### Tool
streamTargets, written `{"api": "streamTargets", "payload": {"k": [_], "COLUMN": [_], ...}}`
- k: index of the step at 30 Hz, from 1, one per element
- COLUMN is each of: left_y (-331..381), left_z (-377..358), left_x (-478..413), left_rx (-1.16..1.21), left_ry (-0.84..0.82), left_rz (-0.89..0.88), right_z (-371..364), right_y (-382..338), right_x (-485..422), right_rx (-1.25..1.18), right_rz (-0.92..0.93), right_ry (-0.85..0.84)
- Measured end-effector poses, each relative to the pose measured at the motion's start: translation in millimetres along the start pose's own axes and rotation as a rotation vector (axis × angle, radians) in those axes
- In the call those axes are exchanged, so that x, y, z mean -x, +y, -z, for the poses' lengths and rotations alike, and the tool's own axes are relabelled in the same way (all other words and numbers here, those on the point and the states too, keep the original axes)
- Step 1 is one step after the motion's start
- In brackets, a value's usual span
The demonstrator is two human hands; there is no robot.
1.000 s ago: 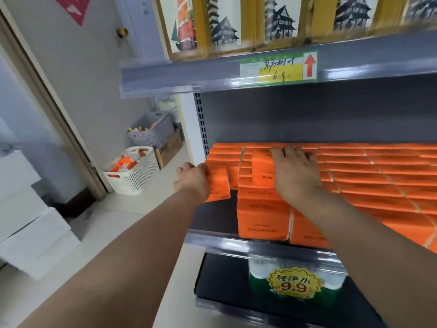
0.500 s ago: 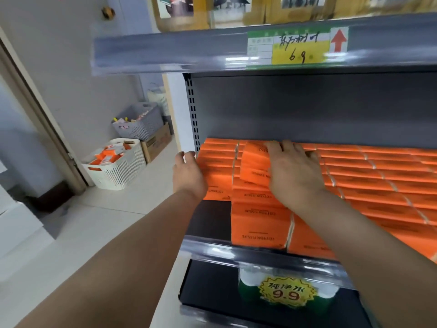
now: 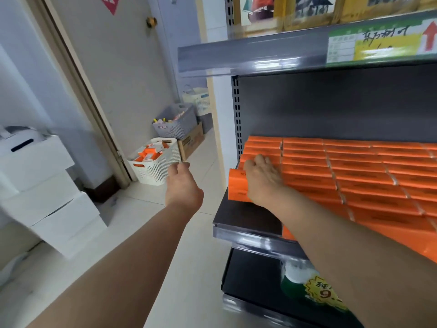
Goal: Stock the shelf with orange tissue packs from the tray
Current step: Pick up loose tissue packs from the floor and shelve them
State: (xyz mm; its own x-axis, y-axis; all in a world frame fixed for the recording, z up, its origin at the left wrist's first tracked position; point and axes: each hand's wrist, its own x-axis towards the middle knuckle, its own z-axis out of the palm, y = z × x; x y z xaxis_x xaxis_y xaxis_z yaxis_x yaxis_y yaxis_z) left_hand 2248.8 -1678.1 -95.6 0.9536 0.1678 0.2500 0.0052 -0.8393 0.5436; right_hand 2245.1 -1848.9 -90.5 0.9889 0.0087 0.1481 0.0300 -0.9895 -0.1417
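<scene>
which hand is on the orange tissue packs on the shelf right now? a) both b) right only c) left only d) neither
b: the right hand rests on the orange tissue packs at the left end of the shelf, while the left hand hangs empty over the floor, clear of the shelf.

Retail shop: handwritten price label [image 3: 378, 42] above the right hand [image 3: 262, 179], starburst price tag [image 3: 325, 293] below it, identical orange tissue packs [image 3: 354, 172] ranked beside it.
</scene>
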Motion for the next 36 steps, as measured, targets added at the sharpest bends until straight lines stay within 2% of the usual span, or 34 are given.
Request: {"api": "streamTargets", "payload": {"k": [4, 12, 17, 21, 23, 25, 27, 32, 36], "left_y": [-10, -21, -53, -119, -162, -206, -250, -341, -383], "left_z": [-13, -28, -18, -24, -29, -34, -41, -69, -101], "left_x": [1, 14, 36, 76, 100, 126, 152, 208, 241], "left_rx": [-0.002, 0.037, 0.024, -0.024, -0.048, -0.078, -0.103, -0.114, -0.223], "left_ry": [-0.043, -0.075, -0.045, -0.075, -0.1, -0.11, -0.112, -0.156, -0.348], "left_rz": [0.005, -0.025, 0.045, 0.258, 0.398, 0.541, 0.666, 0.992, 0.999], "right_z": [-8, -8, -13, -61, -98, -138, -181, -281, -343], "right_y": [5, -1, -34, -85, -108, -124, -133, -144, -154], "right_x": [-4, 3, 28, 66, 90, 116, 138, 180, 202], "right_rx": [0.158, 0.182, 0.109, 0.004, -0.04, -0.054, -0.036, 0.026, 0.0], "right_rz": [-0.11, -0.109, 0.06, 0.309, 0.424, 0.501, 0.528, 0.534, 0.544], "right_ry": [0.025, 0.04, 0.229, 0.309, 0.249, 0.082, -0.076, -0.33, -0.386]}}
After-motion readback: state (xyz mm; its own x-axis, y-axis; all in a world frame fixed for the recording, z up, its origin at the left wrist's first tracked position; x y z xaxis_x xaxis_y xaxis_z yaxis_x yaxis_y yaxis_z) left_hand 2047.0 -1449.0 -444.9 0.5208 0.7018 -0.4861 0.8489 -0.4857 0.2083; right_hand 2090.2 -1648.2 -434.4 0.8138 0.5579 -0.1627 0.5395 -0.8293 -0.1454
